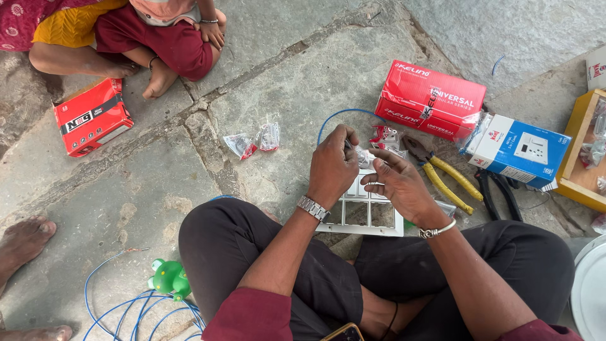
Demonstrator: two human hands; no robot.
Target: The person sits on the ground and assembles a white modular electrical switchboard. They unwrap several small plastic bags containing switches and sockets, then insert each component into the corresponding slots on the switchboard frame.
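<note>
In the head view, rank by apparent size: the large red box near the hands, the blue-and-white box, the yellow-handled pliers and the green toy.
1. Large red box.
2. Blue-and-white box, clearly smaller, its left end partly covered.
3. Yellow-handled pliers, long but thin.
4. Green toy, though it lies nearer the camera, so its rank against the pliers is unsure.

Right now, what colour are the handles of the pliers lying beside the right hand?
Yellow. The pliers lie on the stone floor, clearest in the head view.

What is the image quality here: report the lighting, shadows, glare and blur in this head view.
Head view: soft, even daylight, no hard shadows on the stone floor; no strong glare, even on the glossy red box; left hand and right hand over the white switch frame are fairly sharp; the blue wire stays readable; slight wide-angle stretch at the edges.
</note>
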